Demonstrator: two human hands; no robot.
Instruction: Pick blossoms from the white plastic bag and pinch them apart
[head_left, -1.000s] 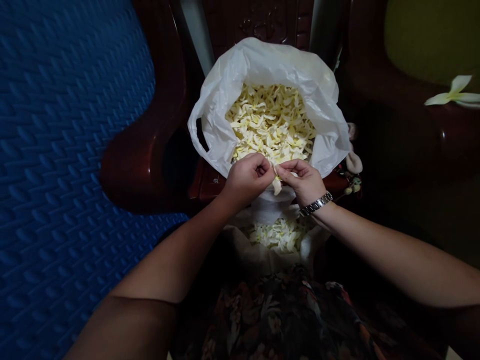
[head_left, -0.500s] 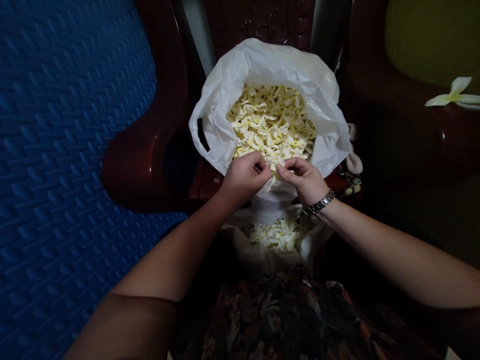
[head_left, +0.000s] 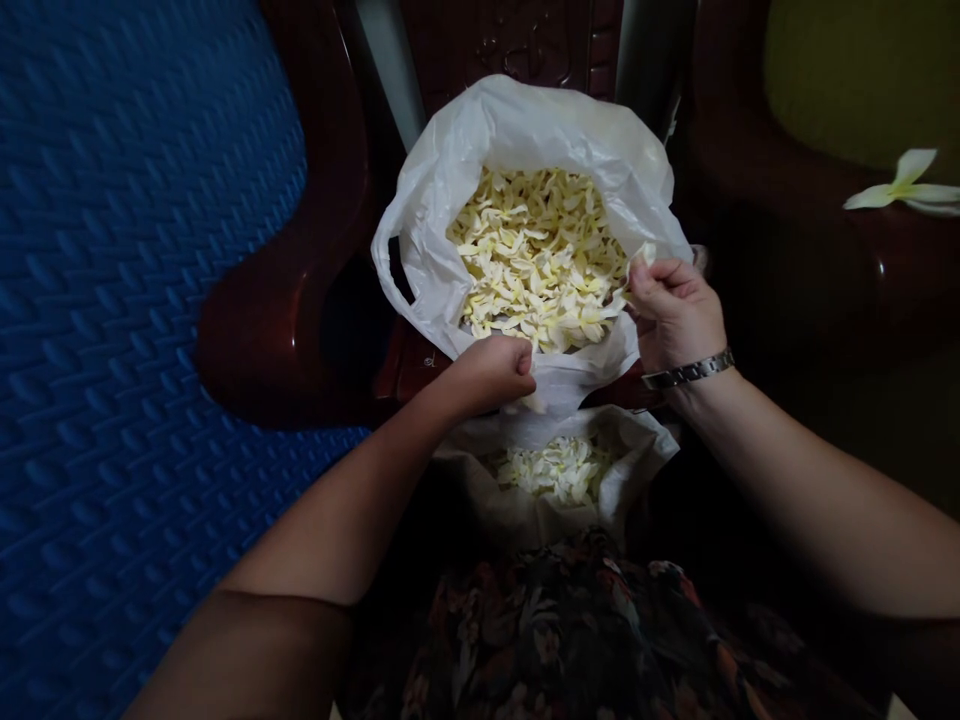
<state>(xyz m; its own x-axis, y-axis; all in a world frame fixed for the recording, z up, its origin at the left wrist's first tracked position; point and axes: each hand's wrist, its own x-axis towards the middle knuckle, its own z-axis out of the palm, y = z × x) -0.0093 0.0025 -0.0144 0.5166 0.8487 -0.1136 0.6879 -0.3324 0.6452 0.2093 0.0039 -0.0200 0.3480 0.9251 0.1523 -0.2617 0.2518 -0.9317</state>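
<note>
A white plastic bag (head_left: 450, 190) sits on a dark red plastic chair (head_left: 285, 310), full of pale yellow flower petals (head_left: 532, 260). My left hand (head_left: 491, 372) is closed at the bag's near rim, pinching the remains of a flower (head_left: 534, 402). Over the bag's right rim, my right hand (head_left: 671, 310), with a metal watch on its wrist, pinches a single petal (head_left: 639, 257). A second, smaller bag (head_left: 637, 470) rests on my lap with white flowers (head_left: 559, 470) inside.
A blue textured mat (head_left: 135, 300) fills the left side. A whole white flower (head_left: 904, 185) lies on another dark red chair (head_left: 810, 250) at the right. Floral patterned cloth (head_left: 570, 640) covers my lap.
My hands were together at the bag's near rim, pulling a flower apart. The right hand has since moved right and up over the bag with a petal; the left dropped slightly.
</note>
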